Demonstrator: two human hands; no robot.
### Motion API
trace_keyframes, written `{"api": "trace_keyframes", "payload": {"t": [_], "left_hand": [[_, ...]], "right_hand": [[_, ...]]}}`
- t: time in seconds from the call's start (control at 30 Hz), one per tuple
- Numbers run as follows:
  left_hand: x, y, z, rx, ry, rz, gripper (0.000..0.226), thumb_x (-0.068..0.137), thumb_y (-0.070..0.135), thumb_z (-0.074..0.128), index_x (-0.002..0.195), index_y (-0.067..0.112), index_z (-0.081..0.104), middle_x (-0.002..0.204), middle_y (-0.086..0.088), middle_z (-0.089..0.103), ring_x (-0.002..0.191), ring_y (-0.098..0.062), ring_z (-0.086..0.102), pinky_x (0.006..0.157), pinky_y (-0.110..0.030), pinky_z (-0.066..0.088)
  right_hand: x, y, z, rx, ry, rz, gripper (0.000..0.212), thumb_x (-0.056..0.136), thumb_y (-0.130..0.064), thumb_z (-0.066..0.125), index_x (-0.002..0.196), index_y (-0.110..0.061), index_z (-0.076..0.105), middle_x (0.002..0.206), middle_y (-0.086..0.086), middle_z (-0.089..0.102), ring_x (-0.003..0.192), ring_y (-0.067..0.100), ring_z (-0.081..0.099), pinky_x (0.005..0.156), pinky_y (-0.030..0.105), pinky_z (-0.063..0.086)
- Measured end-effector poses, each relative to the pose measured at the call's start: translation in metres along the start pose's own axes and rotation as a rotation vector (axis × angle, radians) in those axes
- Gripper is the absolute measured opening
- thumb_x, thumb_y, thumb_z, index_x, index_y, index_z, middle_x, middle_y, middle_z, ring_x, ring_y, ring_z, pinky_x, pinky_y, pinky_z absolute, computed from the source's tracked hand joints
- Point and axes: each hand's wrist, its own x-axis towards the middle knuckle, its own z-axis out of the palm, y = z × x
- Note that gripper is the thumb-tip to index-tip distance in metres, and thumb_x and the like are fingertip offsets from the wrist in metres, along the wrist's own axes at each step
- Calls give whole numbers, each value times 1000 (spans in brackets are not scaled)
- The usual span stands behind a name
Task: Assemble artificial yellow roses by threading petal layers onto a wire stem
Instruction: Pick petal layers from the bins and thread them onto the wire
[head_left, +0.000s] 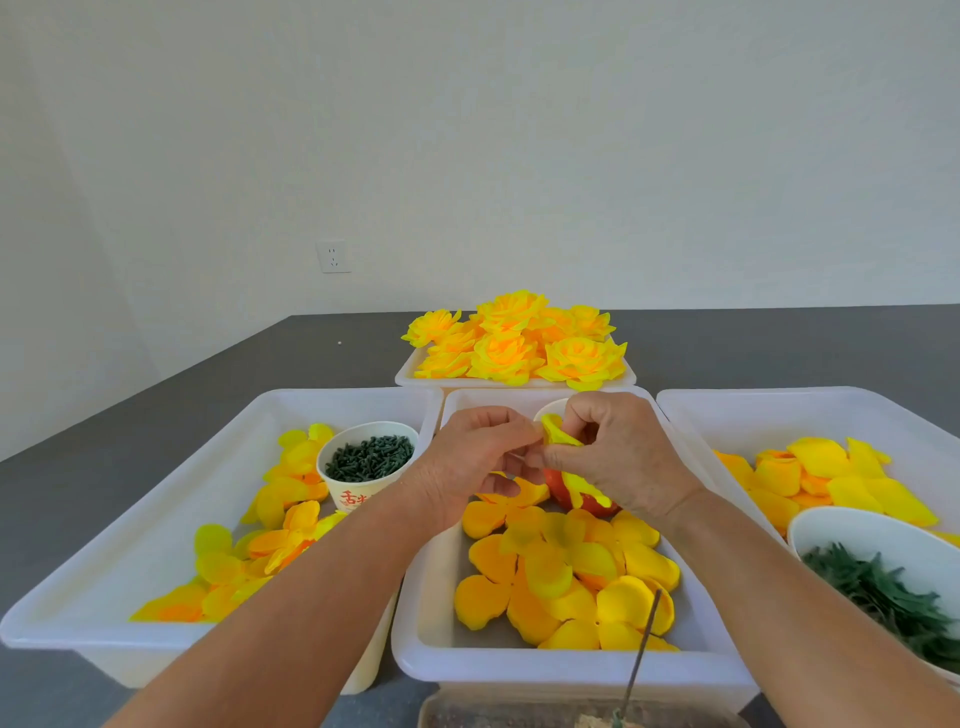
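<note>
Both hands meet over the far end of the middle tray (519, 670). L hand (475, 462) has fingers curled, thumb and forefinger pinching at the yellow petal layer (558, 436); a thin pale bit shows between the hands, can't tell if it's the wire. R hand (618, 452) is also curled, fingertips pinching the same petal layer from the other side, petal folded up between thumb and fingers. Below the R hand hangs a red-orange and yellow petal piece (582, 493), touching the palm side; can't tell exactly how it's held.

Middle tray holds loose yellow-orange petal layers (561, 577), flat, overlapping. A thin wire stem (644, 644) stands tilted at the near edge, its base in a low brownish container (519, 717) at the bottom of the frame.

L tray (156, 519): scattered yellow petals w/ orange centres (270, 540), plus a paper cup (363, 467) w/ red print, full of small dark green pieces. R tray (779, 410): more yellow petals (831, 478), and a white bowl (883, 530) of dark green leafy bits at the near corner.

Behind the middle tray, a shallower white tray (410, 376) piled w/ finished yellow roses (519, 343). All sit on a dark grey tabletop (208, 374); white wall behind w/ a socket (333, 256).
</note>
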Motion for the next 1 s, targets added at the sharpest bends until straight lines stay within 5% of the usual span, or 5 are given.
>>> {"api": "trace_keyframes", "payload": {"t": [0.2, 0.47, 0.6, 0.73, 1.0], "left_hand": [[2, -2, 0, 25, -2, -26, 17, 90, 17, 59, 73, 13, 58, 67, -7, 65, 61, -19, 64, 47, -21, 44], [3, -1, -1, -22, 111, 34, 23, 91, 0, 53, 70, 8, 49, 70, -14, 63, 56, -16, 67, 50, -22, 50], [4, -2, -2, -85, 149, 90, 23, 89, -8, 52, 71, 5, 46, 74, -19, 66, 55, -19, 69, 50, -23, 54], [4, -2, -2, -96, 181, 121, 20, 83, -15, 57, 77, 3, 49, 73, -18, 63, 52, -19, 67, 49, -24, 55], [3, -4, 0, 99, 27, 183, 44, 85, -15, 45, 106, 20, 61, 81, -16, 57, 54, -17, 61, 53, -26, 52]], "right_hand": [[0, 2, 2, -118, -34, -18, 44, 67, -15, 82, 52, -21, 41, 55, -7, 40, 53, 8, 34, 53, 30, 34], [4, -1, -2, 145, -5, 86, 46, 66, -18, 83, 51, -17, 40, 46, -12, 33, 44, 4, 31, 44, 13, 25], [8, 1, -8, 230, 80, 201, 36, 77, -26, 76, 61, -14, 46, 57, -4, 36, 52, 9, 33, 50, 24, 30], [8, 8, -6, 73, 91, 299, 41, 85, -32, 67, 115, -5, 58, 98, -1, 47, 93, 15, 46, 77, 29, 37], [9, 6, -8, 184, 99, 294, 29, 80, -16, 73, 103, -24, 58, 113, -3, 56, 105, 14, 50, 74, 26, 41]]}}
